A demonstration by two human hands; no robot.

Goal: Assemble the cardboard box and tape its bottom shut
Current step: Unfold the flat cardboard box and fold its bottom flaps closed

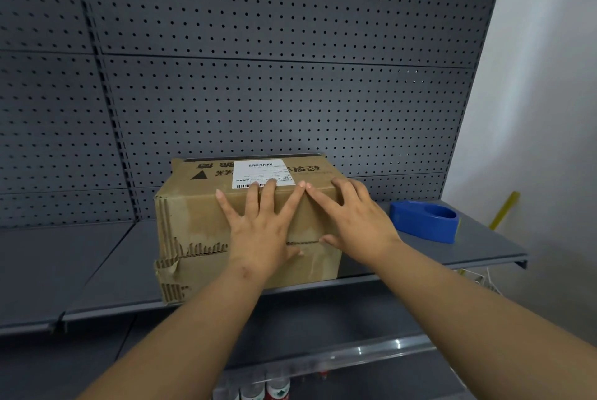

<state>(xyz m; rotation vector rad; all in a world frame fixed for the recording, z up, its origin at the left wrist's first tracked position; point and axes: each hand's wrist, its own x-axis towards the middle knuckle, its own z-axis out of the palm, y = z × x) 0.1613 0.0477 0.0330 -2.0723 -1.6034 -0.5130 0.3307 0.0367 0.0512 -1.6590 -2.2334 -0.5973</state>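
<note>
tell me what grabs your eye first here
A worn cardboard box sits mid-shelf with the left hand and right hand pressed flat on its top. To its right lies a blue tape dispenser. Grey pegboard fills the background.

One cardboard box (248, 231), one blue tape dispenser (424, 220), two hands.

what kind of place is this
Probably a shop or stockroom: grey metal shelving with a pegboard back panel, bottles on the shelf below, and a blue tape dispenser beside the cardboard box.
</note>
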